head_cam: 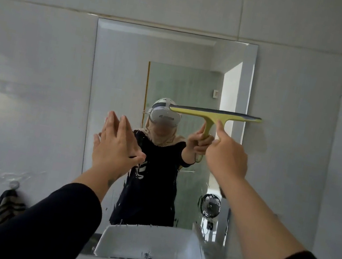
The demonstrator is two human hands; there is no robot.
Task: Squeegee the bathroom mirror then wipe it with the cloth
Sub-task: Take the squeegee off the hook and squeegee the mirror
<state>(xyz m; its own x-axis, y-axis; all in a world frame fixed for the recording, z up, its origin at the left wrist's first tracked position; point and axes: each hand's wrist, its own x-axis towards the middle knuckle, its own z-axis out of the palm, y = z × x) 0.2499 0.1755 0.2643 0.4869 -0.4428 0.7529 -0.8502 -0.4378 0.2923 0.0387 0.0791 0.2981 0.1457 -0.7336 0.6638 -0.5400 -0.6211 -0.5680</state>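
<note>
A rectangular mirror (121, 70) hangs on the grey tiled wall. My right hand (227, 155) grips the handle of a yellow-green squeegee (216, 114), index finger stretched up along it. Its dark blade lies level against the glass at mid height, on the mirror's right half, its tip past the right edge. My left hand (117, 142) rests flat and open against the mirror's left side, fingers pointing up. A striped cloth (4, 209) hangs from a wall hook at the lower left. Droplets dot the lower glass.
The mirror reflects a person in dark clothing, a white basin (152, 244), a small black fan (210, 206) and a glass shower door. Grey wall tiles surround the mirror on all sides.
</note>
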